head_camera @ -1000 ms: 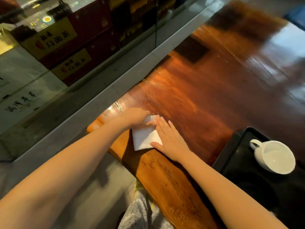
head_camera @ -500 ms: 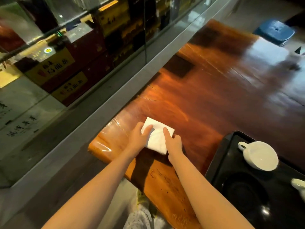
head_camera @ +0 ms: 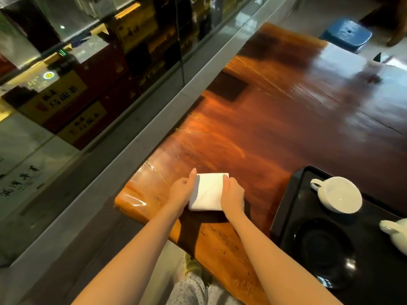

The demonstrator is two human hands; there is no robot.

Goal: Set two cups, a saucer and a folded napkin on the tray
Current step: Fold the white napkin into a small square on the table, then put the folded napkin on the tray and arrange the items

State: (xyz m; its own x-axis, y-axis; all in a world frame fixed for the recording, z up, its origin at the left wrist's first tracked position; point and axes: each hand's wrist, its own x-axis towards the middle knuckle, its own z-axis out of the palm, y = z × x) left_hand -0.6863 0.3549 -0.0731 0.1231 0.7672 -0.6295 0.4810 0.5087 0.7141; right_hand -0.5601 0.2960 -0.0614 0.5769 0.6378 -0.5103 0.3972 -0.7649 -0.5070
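Since half a second ago both hands have squared up the napkin [head_camera: 207,191], left hand [head_camera: 181,191] and right hand [head_camera: 233,194] flanking it, fingers [head_camera: 226,180] pressed to its edges. It lies on the desk [head_camera: 275,139], left of the tray [head_camera: 284,208] (box lettering unreadable).

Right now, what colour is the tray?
Glossy black rectangular tray, clearest in the head view.

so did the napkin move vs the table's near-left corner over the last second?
Cannot tell: the head camera itself shifted. The napkin lies about as near the wooden table's near-left corner as before; it mainly turned squarer, with the left hand and right hand now flanking it.
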